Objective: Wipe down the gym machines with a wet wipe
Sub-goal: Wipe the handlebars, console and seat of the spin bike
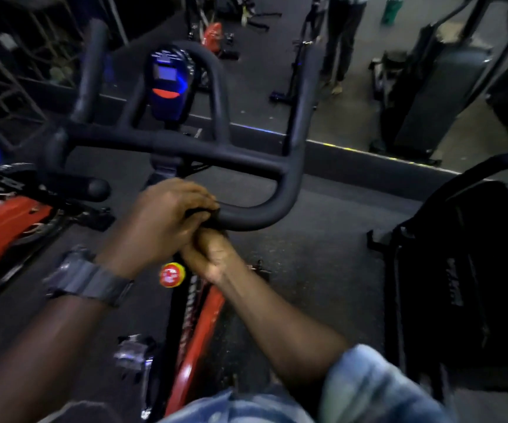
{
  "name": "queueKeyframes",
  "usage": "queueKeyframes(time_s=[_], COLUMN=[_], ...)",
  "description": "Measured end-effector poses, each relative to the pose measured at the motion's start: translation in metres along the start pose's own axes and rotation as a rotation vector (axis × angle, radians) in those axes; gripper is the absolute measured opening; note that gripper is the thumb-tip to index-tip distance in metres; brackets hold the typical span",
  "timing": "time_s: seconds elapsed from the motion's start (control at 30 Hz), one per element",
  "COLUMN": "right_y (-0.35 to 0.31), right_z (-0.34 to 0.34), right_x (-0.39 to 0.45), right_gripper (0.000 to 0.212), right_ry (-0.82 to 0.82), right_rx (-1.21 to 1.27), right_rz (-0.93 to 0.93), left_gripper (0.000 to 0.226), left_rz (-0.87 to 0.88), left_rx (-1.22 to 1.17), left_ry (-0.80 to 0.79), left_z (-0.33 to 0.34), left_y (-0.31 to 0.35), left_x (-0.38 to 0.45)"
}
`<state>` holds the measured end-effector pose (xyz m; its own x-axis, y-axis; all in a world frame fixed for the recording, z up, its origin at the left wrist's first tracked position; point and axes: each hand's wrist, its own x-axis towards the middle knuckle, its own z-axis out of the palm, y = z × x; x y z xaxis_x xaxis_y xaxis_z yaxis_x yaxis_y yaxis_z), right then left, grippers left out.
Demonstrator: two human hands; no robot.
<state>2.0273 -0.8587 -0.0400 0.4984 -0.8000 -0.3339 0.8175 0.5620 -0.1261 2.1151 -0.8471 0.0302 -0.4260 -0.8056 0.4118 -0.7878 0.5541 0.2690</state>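
Both hands, left hand and right hand, curled around curved matte-black handlebar.

No text is legible; the console screen and red knob label are blurred.

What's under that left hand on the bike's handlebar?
The left hand curls over the near end of the black handlebar, with the right hand tucked just below it. A wipe cannot be seen; the fingers cover whatever lies between.
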Motion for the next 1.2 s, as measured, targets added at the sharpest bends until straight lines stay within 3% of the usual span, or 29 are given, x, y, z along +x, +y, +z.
queueKeyframes(time_s=[0.17, 0.37, 0.57, 0.73, 0.87, 0.97, 1.07, 1.2], right_y=[-0.016, -0.06, -0.074, -0.109, -0.148, -0.192, -0.234, -0.249], right_z=[-0.017, -0.042, -0.04, -0.038, -0.039, -0.021, 0.019, 0.038], right_x=[-0.015, -0.059, -0.071, -0.068, -0.061, -0.043, -0.005, 0.009], right_gripper=[0.02, 0.015, 0.019, 0.019, 0.02, 0.019, 0.013, 0.015], right_ry=[0.055, 0.251, 0.36, 0.422, 0.229, -0.026, -0.111, -0.135], right_rx=[-0.116, -0.28, -0.329, -0.725, -1.485, -1.918, -2.137, -2.184], right_rz=[-0.019, -0.311, -0.549, -0.855, -1.251, -1.396, -1.477, -1.508], left_gripper=[0.031, 0.018, 0.036, 0.031, 0.034, 0.025, 0.031, 0.03], left_rz=[-0.026, 0.088, 0.024, -0.029, -0.123, -0.235, -0.34, -0.442], left_rx=[0.042, -0.022, -0.074, -0.07, -0.068, -0.009, 0.046, 0.071], left_ry=[-0.077, -0.065, -0.022, 0.02, 0.079, 0.102, 0.104, 0.147], left_z=[0.007, 0.043, 0.058, 0.068, 0.068, 0.068, 0.066, 0.062], left_y=[0.018, 0.054, 0.063, 0.062, 0.064, 0.057, 0.052, 0.058], left_x=[0.011, 0.041, 0.061, 0.073, 0.088, 0.101, 0.111, 0.127])
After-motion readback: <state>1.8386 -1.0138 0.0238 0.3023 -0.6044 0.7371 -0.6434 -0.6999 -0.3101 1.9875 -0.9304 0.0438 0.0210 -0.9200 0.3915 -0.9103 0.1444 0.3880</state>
